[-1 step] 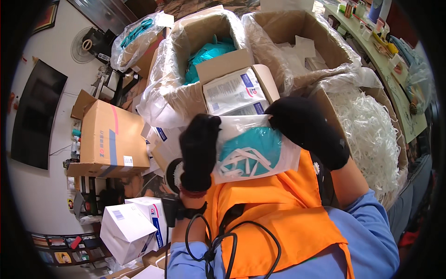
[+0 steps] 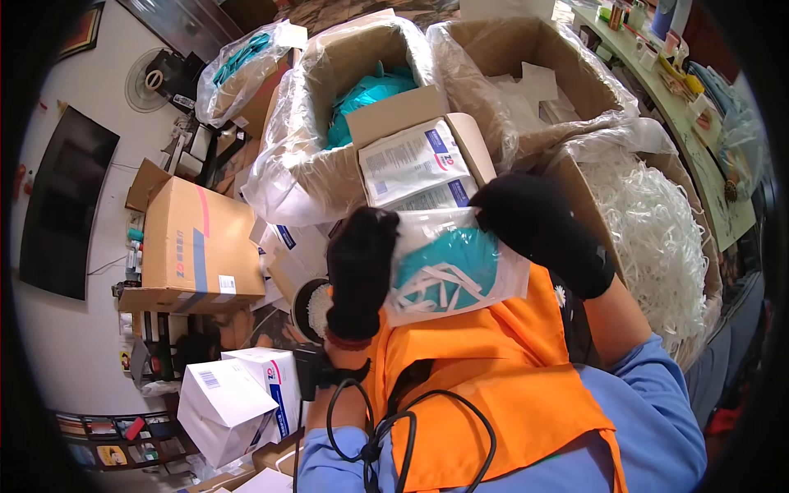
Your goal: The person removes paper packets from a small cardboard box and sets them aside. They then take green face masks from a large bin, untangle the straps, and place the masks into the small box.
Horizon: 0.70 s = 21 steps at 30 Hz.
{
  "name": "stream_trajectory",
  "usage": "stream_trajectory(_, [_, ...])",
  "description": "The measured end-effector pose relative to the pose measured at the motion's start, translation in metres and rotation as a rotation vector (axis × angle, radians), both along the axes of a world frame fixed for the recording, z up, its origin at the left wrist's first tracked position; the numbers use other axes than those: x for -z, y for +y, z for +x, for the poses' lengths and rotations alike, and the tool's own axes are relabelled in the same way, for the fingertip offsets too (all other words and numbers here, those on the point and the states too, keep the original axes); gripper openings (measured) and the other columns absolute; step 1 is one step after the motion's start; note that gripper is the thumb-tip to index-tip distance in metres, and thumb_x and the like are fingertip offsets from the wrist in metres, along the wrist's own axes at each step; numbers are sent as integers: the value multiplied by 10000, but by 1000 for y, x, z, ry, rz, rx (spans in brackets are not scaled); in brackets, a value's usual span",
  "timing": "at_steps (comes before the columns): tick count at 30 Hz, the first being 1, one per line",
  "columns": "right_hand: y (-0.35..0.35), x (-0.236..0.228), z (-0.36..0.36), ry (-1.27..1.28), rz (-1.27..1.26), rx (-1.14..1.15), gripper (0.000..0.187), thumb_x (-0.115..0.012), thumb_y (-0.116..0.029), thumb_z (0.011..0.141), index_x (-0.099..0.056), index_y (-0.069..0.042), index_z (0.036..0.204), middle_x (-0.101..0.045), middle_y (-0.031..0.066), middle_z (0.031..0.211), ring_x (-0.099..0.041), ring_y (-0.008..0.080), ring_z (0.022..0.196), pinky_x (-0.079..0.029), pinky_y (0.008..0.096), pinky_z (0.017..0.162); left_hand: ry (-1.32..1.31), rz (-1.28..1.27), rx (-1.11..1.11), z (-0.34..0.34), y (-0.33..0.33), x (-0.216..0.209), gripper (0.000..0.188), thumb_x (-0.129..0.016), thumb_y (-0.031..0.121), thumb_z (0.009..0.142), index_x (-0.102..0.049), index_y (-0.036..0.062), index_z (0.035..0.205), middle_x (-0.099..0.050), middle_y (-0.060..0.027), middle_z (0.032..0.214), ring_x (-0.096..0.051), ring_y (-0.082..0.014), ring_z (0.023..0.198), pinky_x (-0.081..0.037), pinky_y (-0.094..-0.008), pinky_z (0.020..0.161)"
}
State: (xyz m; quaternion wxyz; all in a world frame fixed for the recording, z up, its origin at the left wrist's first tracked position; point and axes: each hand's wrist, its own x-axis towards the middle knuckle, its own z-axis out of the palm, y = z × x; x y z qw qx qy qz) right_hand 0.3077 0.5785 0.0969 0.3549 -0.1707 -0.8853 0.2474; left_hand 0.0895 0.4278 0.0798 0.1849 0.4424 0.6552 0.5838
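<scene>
In black gloves, my two hands hold up a clear-fronted pouch with a teal folded piece and several white strips inside. My left hand is closed on the pouch's upper left corner. Its upper right corner is pinched by my right hand, fingers pressed together. Just beyond the pouch's top edge, an open carton contains white printed packets. The pouch hangs in front of an orange apron, tilted so that its clear side faces up.
Behind stand plastic-lined boxes, one holding teal pieces, another white sheets. White strips fill a box at right. A brown carton and white boxes are at left. A black cable loops over my lap.
My left hand has shifted slightly right and a little down, toward my right hand. The pouch's left edge has moved right with it. My right hand has barely moved.
</scene>
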Motion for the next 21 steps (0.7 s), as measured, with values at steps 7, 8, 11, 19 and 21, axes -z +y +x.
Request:
stream_trajectory(7, [-34, 18, 9, -186, 135, -138, 292, -747, -309, 784, -692, -47, 900, -662, 140, 834, -661, 320, 821, -517, 429, 727, 94, -300, 190, 35, -24, 28, 236, -801, 198, 839, -672, 27, 941, -673, -30, 793, -609, -82, 740, -501, -273, 671])
stream_trajectory(8, [-43, 27, 1, -252, 58, -186, 274, -728, -291, 802, -687, -51, 928, -664, 159, 844, -662, 332, 818, -511, 439, 725, 93, -307, 184, 36, -29, 29, 236, -801, 198, 839, -672, 27, 941, -673, -30, 793, -609, -82, 740, -501, -273, 671])
stream_trajectory(11, [-54, 26, -4, -479, -248, -252, 237, -697, -262, 844, -686, -59, 967, -676, 165, 881, -667, 341, 839, -518, 433, 749, -40, -293, 431, 38, -28, 18, 223, -746, 227, 899, -671, 24, 952, -670, -26, 826, -581, -71, 763, -492, -259, 700])
stream_trajectory(19, [-51, 35, -5, -322, -458, -325, 247, -630, -290, 924, -706, -58, 959, -690, 169, 855, -677, 347, 848, -528, 396, 768, 62, -321, 396, 42, -33, 24, 148, -615, 153, 959, -681, 21, 945, -692, -122, 815, -671, -248, 738, -509, -312, 688])
stream_trajectory(21, [-51, 38, -5, -326, -493, -310, 251, -628, -295, 923, -716, -60, 922, -688, 164, 822, -679, 345, 820, -529, 397, 752, 132, -308, 350, 49, -28, 22, 155, -601, 145, 961, -685, 18, 929, -694, -142, 803, -678, -290, 731, -511, -327, 677])
